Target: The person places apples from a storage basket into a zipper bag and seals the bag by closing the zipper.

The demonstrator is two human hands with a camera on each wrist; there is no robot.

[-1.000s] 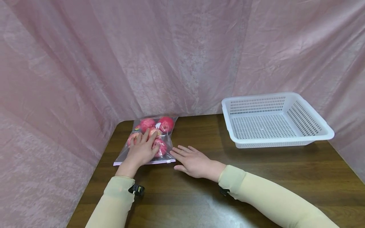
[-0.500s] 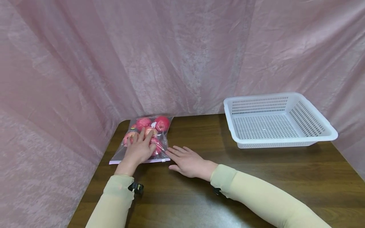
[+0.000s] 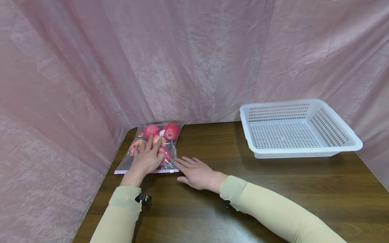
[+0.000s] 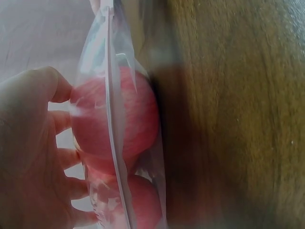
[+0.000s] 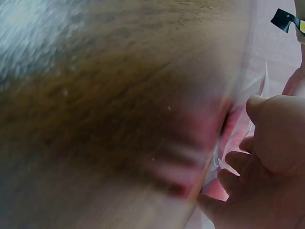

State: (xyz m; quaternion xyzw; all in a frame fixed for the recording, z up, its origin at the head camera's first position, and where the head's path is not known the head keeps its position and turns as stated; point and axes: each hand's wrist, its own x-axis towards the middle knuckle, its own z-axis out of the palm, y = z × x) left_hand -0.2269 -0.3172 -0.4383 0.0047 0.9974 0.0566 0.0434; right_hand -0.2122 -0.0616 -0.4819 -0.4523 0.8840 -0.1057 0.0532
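A clear zip bag (image 3: 121, 164) with several red apples (image 3: 171, 131) inside lies flat at the far left of the table, its lilac slider strip toward me. My left hand (image 3: 145, 161) rests on top of it, fingers spread over the apples. In the left wrist view, the fingertips touch the bag just above a large apple (image 4: 138, 109). My right hand (image 3: 196, 173) lies beside the bag's near right corner, palm down with straight fingers, the fingertips right at the bag's edge. In the right wrist view the bag (image 5: 259, 83) shows behind the right hand's fingers.
A white plastic basket (image 3: 304, 149) with perforated walls stands at the back right of the brown wooden table (image 3: 212, 145). A pink curtain (image 3: 194, 60) hangs along the table's back and left sides. Dark straps circle both sleeves at the wrists.
The view has turned a little to the right, so the basket sits farther right and the bag farther left. Both hands keep their places at the bag.
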